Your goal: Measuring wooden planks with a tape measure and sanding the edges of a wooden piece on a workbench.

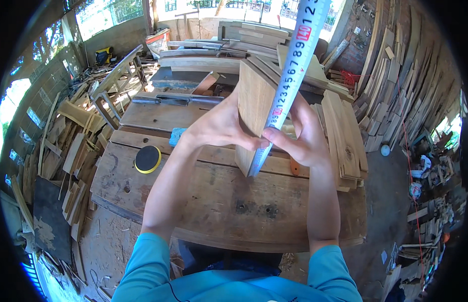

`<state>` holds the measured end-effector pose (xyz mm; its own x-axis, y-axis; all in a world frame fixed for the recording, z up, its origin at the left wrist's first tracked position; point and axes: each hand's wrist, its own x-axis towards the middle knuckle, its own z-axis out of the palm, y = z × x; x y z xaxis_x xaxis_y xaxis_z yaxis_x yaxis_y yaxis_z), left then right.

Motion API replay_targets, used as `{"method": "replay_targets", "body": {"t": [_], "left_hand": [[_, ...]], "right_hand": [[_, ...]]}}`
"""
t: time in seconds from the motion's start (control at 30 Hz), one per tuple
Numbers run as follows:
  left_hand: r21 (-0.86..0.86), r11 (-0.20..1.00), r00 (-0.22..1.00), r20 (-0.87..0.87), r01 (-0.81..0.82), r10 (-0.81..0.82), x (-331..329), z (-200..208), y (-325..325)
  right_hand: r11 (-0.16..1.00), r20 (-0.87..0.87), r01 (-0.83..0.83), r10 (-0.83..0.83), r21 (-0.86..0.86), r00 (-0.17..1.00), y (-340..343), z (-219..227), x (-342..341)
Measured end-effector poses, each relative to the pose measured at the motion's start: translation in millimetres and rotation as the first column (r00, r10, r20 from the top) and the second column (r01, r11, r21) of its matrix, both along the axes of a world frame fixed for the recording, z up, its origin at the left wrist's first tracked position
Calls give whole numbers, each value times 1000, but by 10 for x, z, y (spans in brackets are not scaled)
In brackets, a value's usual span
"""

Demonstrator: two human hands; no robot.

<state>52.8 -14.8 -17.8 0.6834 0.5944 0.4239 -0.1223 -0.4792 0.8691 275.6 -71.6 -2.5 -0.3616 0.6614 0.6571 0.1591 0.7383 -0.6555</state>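
Note:
Over the workbench (209, 201), a light-brown wooden board (255, 95) is held up on edge. My left hand (219, 123) is closed round the board's left side, its thumb reaching across the near face to the edge of a tape measure (293, 65). That white metal tape, with black and red markings, runs along the board's right edge and on past its far end. My right hand (307, 138) grips from the right, thumb pressed at the tape's near part. The fingers behind the board and tape are partly hidden.
On the bench lie a round black pad with a yellow rim (148, 159), a blue block (177, 136), long dark metal tools (176, 99) and an orange-handled item (294, 167). Stacked planks (345, 136) stand at the right. Scrap wood (75, 161) is heaped left of the bench.

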Motion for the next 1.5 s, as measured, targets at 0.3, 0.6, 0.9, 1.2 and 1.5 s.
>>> {"method": "replay_targets", "body": {"t": [0.3, 0.6, 0.9, 1.2, 1.5], "left_hand": [[-59, 998, 1000, 0, 2, -2, -21, -69, 85], [-109, 985, 985, 127, 134, -120, 123, -208, 123], [-44, 998, 997, 65, 48, -45, 97, -131, 54], [266, 920, 941, -101, -287, 323, 69, 91, -65], [388, 846, 903, -69, -367, 424, 34, -28, 110]], "right_hand": [[995, -137, -93, 88, -31, 987, 111, -96, -94], [968, -218, -159, 116, -192, 969, 88, -105, -30], [976, -265, -191, 159, -101, 951, 236, -191, -50], [993, -297, -77, 46, -94, 954, 331, -233, 80], [977, -151, 174, -155, 124, 976, 278, -67, 107]]}}
